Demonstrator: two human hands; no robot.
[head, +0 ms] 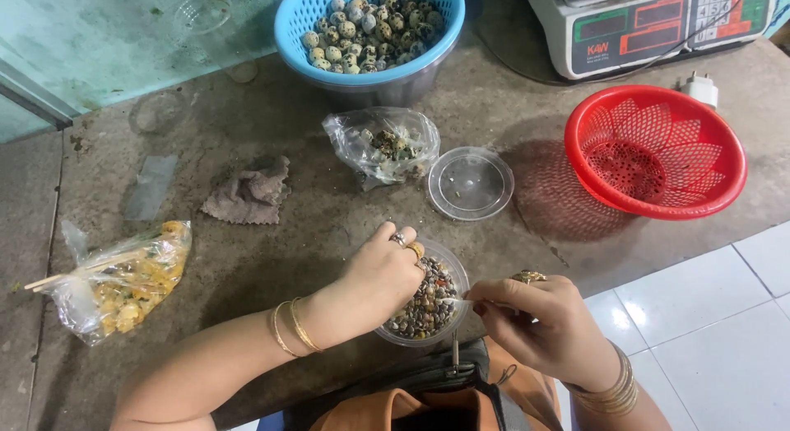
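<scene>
A clear plastic cup (451, 268) full of small dark snail shells (426, 303) stands at the near edge of the counter. My left hand (380, 276) curls over the cup's left rim, fingers bent down on a shell; it wears rings and gold bangles. My right hand (539, 320) is just right of the cup and pinches a thin pale stick whose tip points at the shells. The cup's clear lid (470, 182) lies farther back.
A blue basket of speckled quail eggs (368, 27) sits at the back, a red basket (658, 151) at right, a weighing scale (650, 23) behind it. A clear bag of shells (383, 144), a grey rag (248, 192) and a bag of yellow food (123, 283) lie on the counter.
</scene>
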